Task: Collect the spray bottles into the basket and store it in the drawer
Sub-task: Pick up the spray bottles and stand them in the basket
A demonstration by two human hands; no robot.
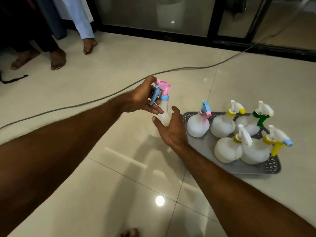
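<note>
A white spray bottle with a pink head and blue trigger (162, 106) stands upright on the cream tiled floor (102, 177), just left of a grey perforated basket (271, 165) and outside it. The left hand (145, 98) reaches in from the left and pinches the pink head from above, its thumb at the top and its lower fingers extended below the blue trigger. The right hand (171, 129) lies against the bottle's round lower body, its fingers spread and lightly bent in front of the body, its thumb pointing left; whether it truly grips the bottle cannot be told.

The basket rests flat on the floor and holds five upright white bottles: one with a blue head and pink trigger (199, 124) at the near-left corner, one with a yellow collar and white head (224, 125) beside it, one with a green collar and trigger (253, 124) at the far side, another with a yellow collar and white head (228, 149) at the front, and one with a yellow trigger and blue nozzle (258, 151) at the right.

A grey cable (106, 96) runs across the floor behind the hands. Bare feet of bystanders (58, 59) stand at upper left, before a dark-framed glass door (212, 17).
</note>
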